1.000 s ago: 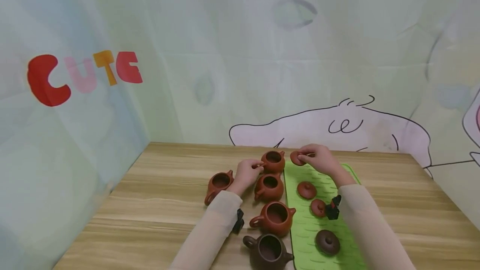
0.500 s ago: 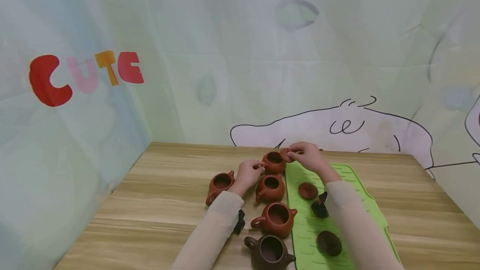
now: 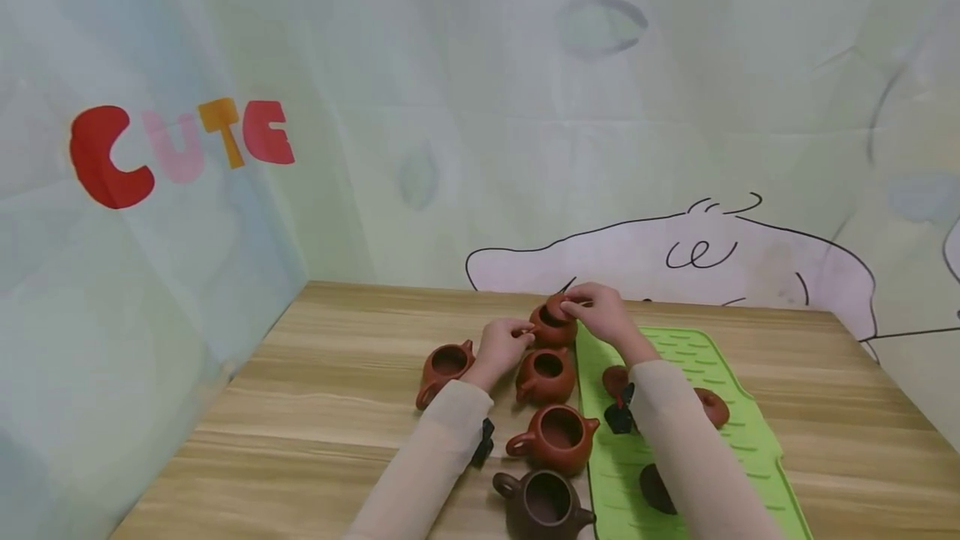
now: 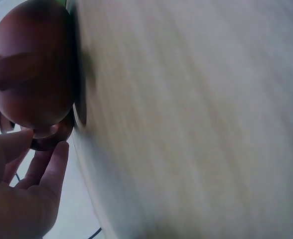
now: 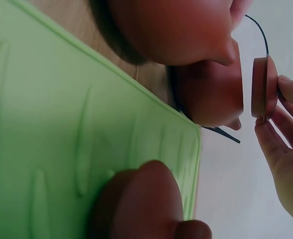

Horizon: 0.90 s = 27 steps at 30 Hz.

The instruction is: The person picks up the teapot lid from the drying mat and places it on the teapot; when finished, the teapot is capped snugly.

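Note:
At the far end of a row of small clay teapots, my left hand (image 3: 501,350) pinches the handle of a reddish-brown teapot (image 3: 551,337). In the left wrist view, its fingers (image 4: 57,162) meet at that handle, partly behind a nearer teapot (image 4: 32,94). My right hand (image 3: 604,319) holds a round reddish lid (image 3: 556,307) by its top between thumb and fingers. The lid is over the far teapot's opening; in the right wrist view a small gap separates the lid (image 5: 259,89) from the teapot's rim (image 5: 240,79).
Lidless teapots (image 3: 546,377), (image 3: 561,440) and a dark one (image 3: 546,507) line the green mat's (image 3: 742,457) left edge. Another teapot (image 3: 446,363) stands left of my left hand. On the mat lie reddish lids (image 3: 712,408) and a dark lid (image 3: 656,490), partly hidden by my right sleeve.
My right hand has carried the lid leftward from above the mat to over the far teapot's opening. My left hand stays at the handle.

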Motion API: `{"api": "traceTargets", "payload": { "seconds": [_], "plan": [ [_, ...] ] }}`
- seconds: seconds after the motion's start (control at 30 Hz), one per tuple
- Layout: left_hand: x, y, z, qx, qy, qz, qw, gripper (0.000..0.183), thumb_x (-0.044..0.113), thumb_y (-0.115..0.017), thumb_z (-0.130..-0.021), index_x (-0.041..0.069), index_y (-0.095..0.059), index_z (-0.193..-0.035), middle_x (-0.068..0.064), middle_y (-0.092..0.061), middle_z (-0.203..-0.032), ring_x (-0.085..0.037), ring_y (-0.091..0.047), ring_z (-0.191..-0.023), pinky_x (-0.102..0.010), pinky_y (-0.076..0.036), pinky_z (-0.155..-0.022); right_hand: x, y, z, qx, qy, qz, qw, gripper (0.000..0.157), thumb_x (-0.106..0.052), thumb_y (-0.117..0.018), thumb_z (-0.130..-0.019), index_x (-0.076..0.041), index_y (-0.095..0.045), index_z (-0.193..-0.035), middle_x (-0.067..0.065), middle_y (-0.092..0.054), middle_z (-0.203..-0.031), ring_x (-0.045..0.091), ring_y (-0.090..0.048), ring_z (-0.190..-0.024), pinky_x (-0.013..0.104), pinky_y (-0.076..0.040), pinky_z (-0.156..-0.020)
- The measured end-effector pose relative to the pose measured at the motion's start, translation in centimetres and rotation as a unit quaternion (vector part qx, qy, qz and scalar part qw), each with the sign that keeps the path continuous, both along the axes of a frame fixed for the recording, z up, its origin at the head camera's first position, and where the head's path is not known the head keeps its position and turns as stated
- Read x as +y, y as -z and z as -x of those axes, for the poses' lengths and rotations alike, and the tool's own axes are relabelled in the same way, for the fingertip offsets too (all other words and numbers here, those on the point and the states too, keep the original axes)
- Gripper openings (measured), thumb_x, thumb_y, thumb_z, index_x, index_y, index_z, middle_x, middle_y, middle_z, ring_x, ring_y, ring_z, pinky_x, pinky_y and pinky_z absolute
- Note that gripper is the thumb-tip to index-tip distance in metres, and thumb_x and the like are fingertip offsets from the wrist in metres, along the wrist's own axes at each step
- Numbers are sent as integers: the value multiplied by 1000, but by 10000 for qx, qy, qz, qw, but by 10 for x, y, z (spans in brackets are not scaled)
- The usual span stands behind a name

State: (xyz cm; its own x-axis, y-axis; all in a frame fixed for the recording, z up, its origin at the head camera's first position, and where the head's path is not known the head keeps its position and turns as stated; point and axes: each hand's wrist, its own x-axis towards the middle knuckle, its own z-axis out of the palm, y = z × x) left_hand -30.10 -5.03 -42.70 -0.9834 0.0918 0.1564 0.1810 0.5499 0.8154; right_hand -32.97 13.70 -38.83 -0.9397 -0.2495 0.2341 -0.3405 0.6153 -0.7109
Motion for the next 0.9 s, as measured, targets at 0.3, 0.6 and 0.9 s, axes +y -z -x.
{"api": "traceTargets", "payload": {
  "seconds": [0.3,0.6,0.9],
  "plan": [
    [1,0,0,-10,-9,-10,10000,17,5,-65,-91,2,-74,-105,-11,-72,-103,-23,-65,-98,-38,-53,-84,-7,3,2,-99,85,-55,9999,26,-15,-62,-95,4,-68,-112,21,-63,-117,37,-59,-109,47,-50,-91],
    [1,-4,-2,22,36,0,10000,18,5,-64,-91,1,-73,-106,-13,-71,-104,-25,-65,-101,-39,-53,-86,-10,6,2,-30,39,-95,9999,24,-13,-63,-93,3,-69,-110,21,-64,-113,36,-59,-107,48,-50,-90],
    [0,-3,-3,66,28,-129,9999,17,4,-64,-90,0,-73,-105,-13,-72,-102,-25,-65,-98,-41,-53,-85,-12,8,1,-89,-34,-175,9998,26,-13,-62,-94,4,-67,-113,21,-64,-115,36,-59,-108,47,-51,-89]
  ]
}}
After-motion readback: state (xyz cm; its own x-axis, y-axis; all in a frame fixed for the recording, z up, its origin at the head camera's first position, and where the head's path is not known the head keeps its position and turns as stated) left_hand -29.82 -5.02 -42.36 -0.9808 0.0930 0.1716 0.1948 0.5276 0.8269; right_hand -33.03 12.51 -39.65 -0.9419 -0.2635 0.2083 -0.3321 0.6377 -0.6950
